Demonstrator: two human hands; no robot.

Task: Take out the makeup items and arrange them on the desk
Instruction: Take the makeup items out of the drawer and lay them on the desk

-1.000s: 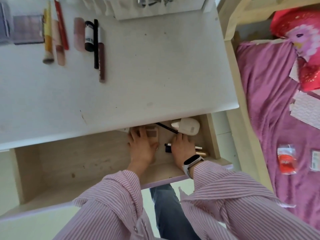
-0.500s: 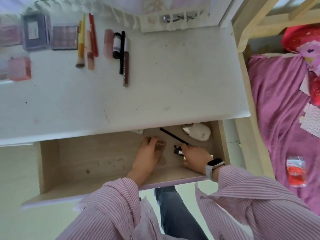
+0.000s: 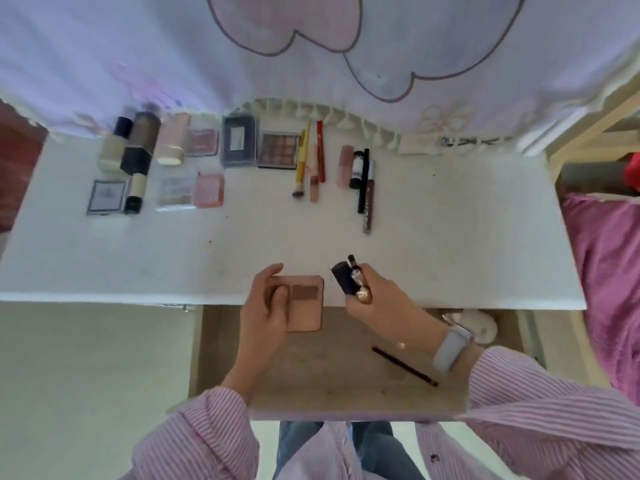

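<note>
The left hand [image 3: 268,299] grips a flat peach palette [image 3: 304,303], thumb pressed across its face, above the desk [image 3: 450,237] edge. Just beside it, the right hand [image 3: 377,299] clutches a bundle: a dark tube [image 3: 343,277] plus 2 or so slim sticks. That crowded grasp looks risky; one could slip back into the open drawer [image 3: 329,375] below the wrist, where a thin pencil [image 3: 405,367] waits. Rows of makeup [image 3: 277,150] lie well beyond both hands.
</note>
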